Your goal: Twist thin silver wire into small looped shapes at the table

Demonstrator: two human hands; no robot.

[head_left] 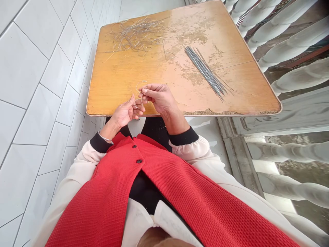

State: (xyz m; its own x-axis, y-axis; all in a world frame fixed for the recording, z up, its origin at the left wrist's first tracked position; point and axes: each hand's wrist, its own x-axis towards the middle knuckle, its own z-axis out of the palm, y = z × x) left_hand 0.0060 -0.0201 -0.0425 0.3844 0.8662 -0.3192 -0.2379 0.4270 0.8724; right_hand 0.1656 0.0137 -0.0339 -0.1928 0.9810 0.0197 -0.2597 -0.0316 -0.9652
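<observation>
My left hand (124, 112) and my right hand (158, 97) are close together above the near edge of a worn wooden tabletop (115, 85). A thin, pale wire bent into loops (140, 94) runs between them, pinched in the fingers of both hands. Farther up the table lies a loose tangle of thin wire loops (137, 36). To the right of my hands sits a bundle of straight grey metal rods (205, 70), untouched. One long, thin strand (223, 67) extends from the bundle toward the table's right edge.
White tiles (43, 85) run along the left side of the table. Pale twisted balusters (290, 44) stand beyond its right side. The table's varnish is peeling, and its near edge is chipped. My red waistcoat (138, 185) fills the bottom of the view.
</observation>
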